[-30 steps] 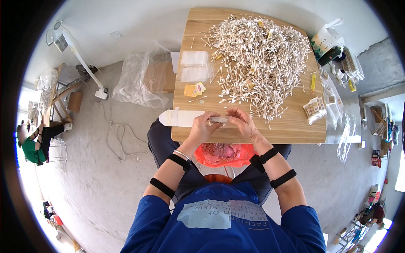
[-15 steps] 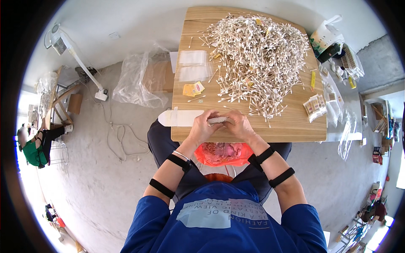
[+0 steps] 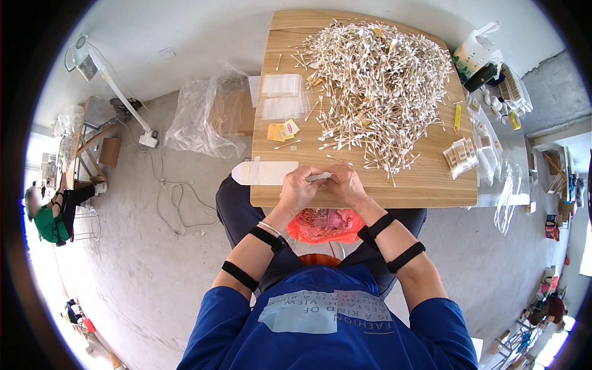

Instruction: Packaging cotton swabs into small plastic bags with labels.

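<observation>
My left hand [image 3: 296, 190] and my right hand [image 3: 348, 184] meet at the near edge of the wooden table [image 3: 425, 192]. Both have their fingers closed around a small bundle of cotton swabs [image 3: 319, 177], whose white tips show between them. Beyond my hands spreads a big heap of loose cotton swabs [image 3: 385, 86], with a few yellow paper pieces among them. A white paper strip [image 3: 268, 173] with a rounded end lies beside my left hand and juts past the table's left edge. Yellow and white cards [image 3: 282, 130] and flat clear bags [image 3: 282, 97] lie farther left.
Filled small packs [image 3: 460, 157] sit at the table's right side, near clear plastic bags [image 3: 488, 148]. Under the near edge is a red plastic bag [image 3: 327, 226]. A carton [image 3: 232, 112] and plastic sheeting [image 3: 200, 126] stand on the left. Another person [image 3: 50, 220] sits far left.
Less of the swab bundle shows now, with my fingers closer around it. My forearms have shifted slightly; the things on the table lie as before.
</observation>
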Motion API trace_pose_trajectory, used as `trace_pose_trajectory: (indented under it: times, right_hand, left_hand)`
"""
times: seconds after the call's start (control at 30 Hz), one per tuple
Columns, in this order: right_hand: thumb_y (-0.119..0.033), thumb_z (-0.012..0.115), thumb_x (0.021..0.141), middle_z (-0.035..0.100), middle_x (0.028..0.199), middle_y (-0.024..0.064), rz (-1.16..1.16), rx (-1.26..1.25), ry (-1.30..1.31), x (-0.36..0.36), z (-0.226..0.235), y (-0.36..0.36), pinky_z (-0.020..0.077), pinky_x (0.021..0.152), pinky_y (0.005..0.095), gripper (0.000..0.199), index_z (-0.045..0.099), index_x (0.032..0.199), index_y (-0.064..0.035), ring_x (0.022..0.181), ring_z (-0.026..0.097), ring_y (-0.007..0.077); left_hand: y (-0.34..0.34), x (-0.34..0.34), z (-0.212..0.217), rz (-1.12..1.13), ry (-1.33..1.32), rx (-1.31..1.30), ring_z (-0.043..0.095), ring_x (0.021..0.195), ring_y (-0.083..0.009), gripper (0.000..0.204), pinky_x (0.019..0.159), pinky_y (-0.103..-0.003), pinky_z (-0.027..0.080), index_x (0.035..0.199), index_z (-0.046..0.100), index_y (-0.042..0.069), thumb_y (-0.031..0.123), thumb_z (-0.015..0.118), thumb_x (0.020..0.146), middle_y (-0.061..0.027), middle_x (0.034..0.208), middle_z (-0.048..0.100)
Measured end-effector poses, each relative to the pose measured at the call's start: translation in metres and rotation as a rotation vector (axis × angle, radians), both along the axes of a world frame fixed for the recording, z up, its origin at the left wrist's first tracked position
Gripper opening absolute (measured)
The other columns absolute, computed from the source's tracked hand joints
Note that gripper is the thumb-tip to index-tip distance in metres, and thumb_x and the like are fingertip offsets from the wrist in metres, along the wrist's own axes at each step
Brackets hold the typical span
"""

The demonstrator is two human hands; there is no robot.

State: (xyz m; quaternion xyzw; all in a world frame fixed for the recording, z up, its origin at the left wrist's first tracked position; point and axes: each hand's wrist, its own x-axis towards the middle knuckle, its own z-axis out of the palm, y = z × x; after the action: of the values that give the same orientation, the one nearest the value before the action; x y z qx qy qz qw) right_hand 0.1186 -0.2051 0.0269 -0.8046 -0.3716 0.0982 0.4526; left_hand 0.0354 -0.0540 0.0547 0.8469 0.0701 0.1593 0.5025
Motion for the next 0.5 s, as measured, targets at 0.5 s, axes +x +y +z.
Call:
trace_pose_trajectory:
  times: [0.5]
  right_hand:
    - [-0.009,0.071,0.074,0.065,0.104,0.0153,0.064,0.031,0.010,-0.008,0.060,-0.011,0.0481,0.089,0.0424,0.041,0.061,0.114,-0.0045,0.103,0.059,0.0352]
  left_hand:
    - [0.004,-0.011,0.007,-0.019,0.038,-0.069,0.069,0.091,-0.0236,0.038,0.078,-0.032,0.054,0.106,0.063,-0.002,0.004,0.079,0.073,-0.0131,0.096,0.070]
